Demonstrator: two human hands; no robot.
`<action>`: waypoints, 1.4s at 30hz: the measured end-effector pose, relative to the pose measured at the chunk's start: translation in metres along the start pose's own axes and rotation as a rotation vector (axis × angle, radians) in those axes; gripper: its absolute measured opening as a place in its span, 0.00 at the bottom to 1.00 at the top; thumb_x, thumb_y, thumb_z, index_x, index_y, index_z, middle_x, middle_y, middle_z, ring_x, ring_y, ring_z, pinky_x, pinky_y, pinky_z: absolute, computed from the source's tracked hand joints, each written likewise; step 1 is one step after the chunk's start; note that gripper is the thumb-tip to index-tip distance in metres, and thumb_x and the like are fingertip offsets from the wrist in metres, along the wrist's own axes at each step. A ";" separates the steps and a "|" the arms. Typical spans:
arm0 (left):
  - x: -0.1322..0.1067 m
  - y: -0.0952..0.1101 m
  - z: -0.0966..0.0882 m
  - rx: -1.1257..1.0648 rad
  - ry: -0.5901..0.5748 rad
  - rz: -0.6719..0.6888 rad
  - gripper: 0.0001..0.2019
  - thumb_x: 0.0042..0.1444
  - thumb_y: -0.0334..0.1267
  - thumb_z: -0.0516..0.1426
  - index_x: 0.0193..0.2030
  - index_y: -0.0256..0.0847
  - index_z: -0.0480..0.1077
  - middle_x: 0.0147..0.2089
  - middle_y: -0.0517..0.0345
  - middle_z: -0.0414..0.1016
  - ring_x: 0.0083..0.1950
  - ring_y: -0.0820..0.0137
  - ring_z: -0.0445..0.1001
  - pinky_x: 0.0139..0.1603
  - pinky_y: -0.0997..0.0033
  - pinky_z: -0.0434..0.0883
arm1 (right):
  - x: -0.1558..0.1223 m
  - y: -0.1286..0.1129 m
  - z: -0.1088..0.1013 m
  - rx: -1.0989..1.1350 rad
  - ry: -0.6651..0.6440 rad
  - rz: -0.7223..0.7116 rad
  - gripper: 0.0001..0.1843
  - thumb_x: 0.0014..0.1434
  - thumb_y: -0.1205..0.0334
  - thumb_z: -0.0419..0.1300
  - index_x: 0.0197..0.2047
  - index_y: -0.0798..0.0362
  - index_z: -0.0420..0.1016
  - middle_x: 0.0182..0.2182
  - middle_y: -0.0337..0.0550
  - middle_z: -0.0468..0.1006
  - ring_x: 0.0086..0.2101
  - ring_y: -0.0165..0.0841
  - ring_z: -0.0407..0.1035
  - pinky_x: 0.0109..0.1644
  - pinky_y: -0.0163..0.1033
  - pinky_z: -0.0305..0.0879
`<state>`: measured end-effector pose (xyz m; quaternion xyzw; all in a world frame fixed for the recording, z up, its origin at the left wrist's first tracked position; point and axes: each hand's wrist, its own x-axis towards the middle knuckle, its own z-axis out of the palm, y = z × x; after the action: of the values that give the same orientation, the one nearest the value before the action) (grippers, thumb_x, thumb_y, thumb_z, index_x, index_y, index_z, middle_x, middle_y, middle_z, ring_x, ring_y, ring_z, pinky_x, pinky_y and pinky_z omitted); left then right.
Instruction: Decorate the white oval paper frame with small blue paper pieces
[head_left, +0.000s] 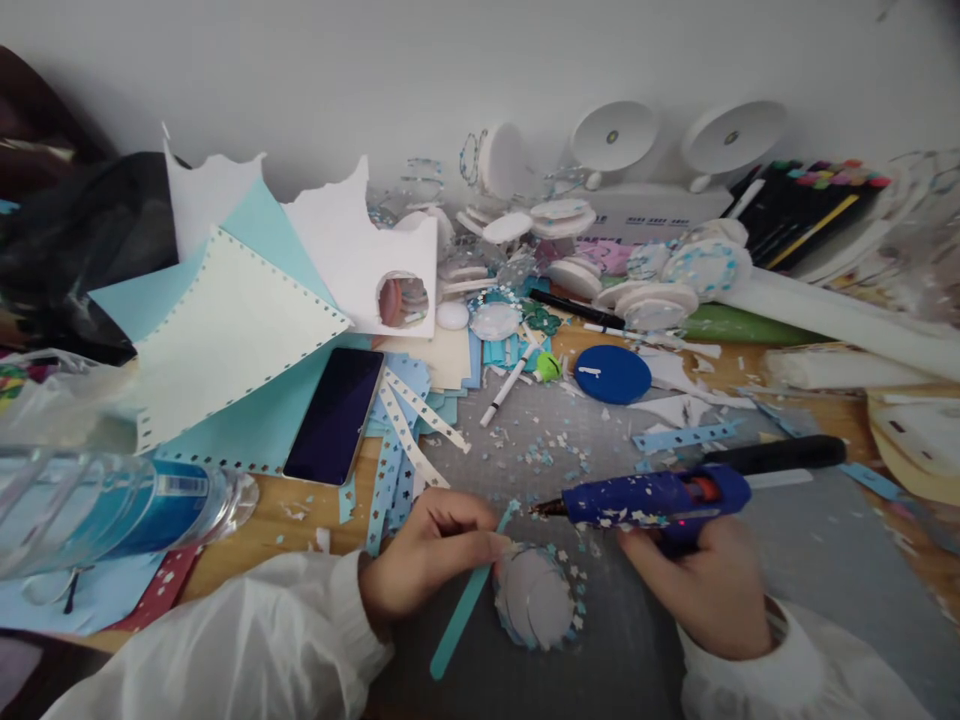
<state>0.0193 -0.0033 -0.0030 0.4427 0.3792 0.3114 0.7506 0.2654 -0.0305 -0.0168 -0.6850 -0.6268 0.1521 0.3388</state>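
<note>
My left hand [435, 550] is closed in a pinch on a flat teal craft stick [466, 612]. A small blue paper star [513, 507] shows at the stick's upper end. Close by the left fingertips is a round greyish disc [536, 598] edged with blue and white paper stars; whether the fingers touch it is unclear. My right hand [701, 580] is wrapped round a blue hot glue gun [637, 498] with paper bits stuck to its body. Its nozzle points left, just above the disc and close to the stick's upper end. A grey cutting mat [615, 660] lies beneath both hands.
A phone [334, 415], punched paper sheets [240, 340] and a water bottle [135, 510] lie at the left. Paper scraps litter the mat near a blue oval lid [613, 374]. White discs [506, 228] crowd the back, with markers [810, 215] at the right.
</note>
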 end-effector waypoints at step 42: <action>-0.001 0.003 0.002 0.120 -0.043 -0.007 0.16 0.52 0.41 0.60 0.19 0.33 0.70 0.19 0.60 0.65 0.23 0.76 0.60 0.25 0.75 0.55 | 0.004 0.000 -0.001 -0.133 0.047 -0.200 0.20 0.50 0.58 0.58 0.10 0.52 0.64 0.10 0.38 0.68 0.13 0.31 0.63 0.19 0.35 0.57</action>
<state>0.0202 -0.0033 0.0004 0.4922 0.3826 0.2759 0.7316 0.2670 -0.0268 -0.0154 -0.6434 -0.6925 0.0597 0.3206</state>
